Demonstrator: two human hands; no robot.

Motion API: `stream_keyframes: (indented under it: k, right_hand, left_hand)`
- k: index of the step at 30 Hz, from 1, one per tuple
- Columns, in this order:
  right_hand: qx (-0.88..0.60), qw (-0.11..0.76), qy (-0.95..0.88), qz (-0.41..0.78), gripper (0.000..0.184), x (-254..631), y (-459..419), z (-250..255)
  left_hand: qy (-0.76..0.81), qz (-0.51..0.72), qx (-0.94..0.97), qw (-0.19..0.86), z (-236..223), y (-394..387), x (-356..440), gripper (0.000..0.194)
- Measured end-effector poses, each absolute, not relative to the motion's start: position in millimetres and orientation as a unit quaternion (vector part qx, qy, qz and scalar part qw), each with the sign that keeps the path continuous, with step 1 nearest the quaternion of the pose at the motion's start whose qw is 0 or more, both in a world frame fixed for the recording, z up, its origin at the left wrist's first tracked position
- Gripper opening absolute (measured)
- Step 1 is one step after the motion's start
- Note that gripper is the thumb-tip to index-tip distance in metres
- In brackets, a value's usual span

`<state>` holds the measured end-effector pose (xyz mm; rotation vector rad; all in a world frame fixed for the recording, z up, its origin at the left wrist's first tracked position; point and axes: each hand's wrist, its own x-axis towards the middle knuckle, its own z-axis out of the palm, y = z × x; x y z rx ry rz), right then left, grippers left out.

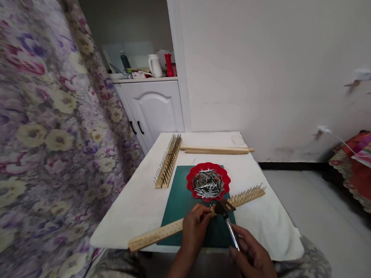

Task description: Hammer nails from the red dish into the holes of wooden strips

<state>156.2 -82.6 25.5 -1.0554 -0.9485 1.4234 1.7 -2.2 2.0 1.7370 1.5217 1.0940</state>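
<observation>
A wooden strip lies slantwise across the green mat. Its right part bristles with upright nails, while the left part shows rows of small marks or holes. My right hand is closed round the handle of a hammer, whose dark head is over the strip beside the nailed part. Close to the hammer head, my left hand pinches at the strip with thumb and finger together; a small nail seems to stand at the fingertips. Just behind the hands sits a red scalloped bowl full of loose nails.
Another nail-studded board lies at the table's left. Bare wooden strips lie along the back of the white-covered table. A floral curtain hangs at left; a white cabinet and wall stand behind.
</observation>
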Motion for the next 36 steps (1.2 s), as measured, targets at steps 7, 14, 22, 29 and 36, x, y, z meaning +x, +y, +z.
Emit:
stream_keyframes:
  k: [7,14,22,29,36]
  right_hand:
    - [-0.495,0.526,-0.388,0.573,0.047,170.2,-84.0,32.5]
    - [-0.498,0.522,-0.377,0.581,0.051,177.8,-82.5,29.4]
    - [-0.494,0.523,-0.372,0.587,0.051,180.2,-81.1,34.5]
    - [-0.495,0.543,-0.35,0.581,0.053,181.7,-79.4,30.8]
    - [-0.486,0.55,-0.339,0.589,0.049,179.7,-80.1,31.2]
  left_hand:
    - [0.56,0.409,0.661,0.287,7.0,-3.9,-2.7,0.012]
    - [0.563,0.418,0.671,0.241,25.8,6.6,-18.5,0.016]
    - [0.558,0.222,0.783,0.163,44.1,70.1,-0.8,0.016]
    - [0.596,0.127,0.781,0.133,36.7,90.6,16.4,0.013]
    - [0.596,0.103,0.788,0.11,34.3,89.5,15.5,0.016]
